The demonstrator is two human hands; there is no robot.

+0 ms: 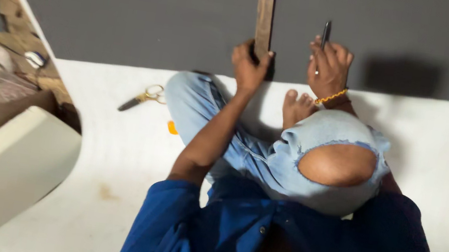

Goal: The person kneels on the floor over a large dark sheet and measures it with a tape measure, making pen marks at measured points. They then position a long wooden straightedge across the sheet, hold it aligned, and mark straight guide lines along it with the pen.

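Dark grey fabric (135, 6) covered the upper part of the view, spread flat on a white floor surface (440, 152). On this fabric lay a long, narrow brown wooden ruler (265, 7), which ran from the top edge of the view down to the person. The left hand (250, 67) was closed on the near end of the ruler and pressed it on the fabric. The right hand (330, 68), just beside the ruler, was closed around a thin dark marking tool (325, 34), whose upper end stood above the fingers; the tip was hidden by the hand. On the right wrist sat a yellow beaded bracelet (331, 96).

The person sat cross-legged in light blue torn jeans and a blue shirt, with one bare foot (296, 107) near the right hand. A pair of scissors with golden handles (142, 98) lay on the white surface, well apart from the left hand, and a small orange piece (172, 127) lay near the knee.
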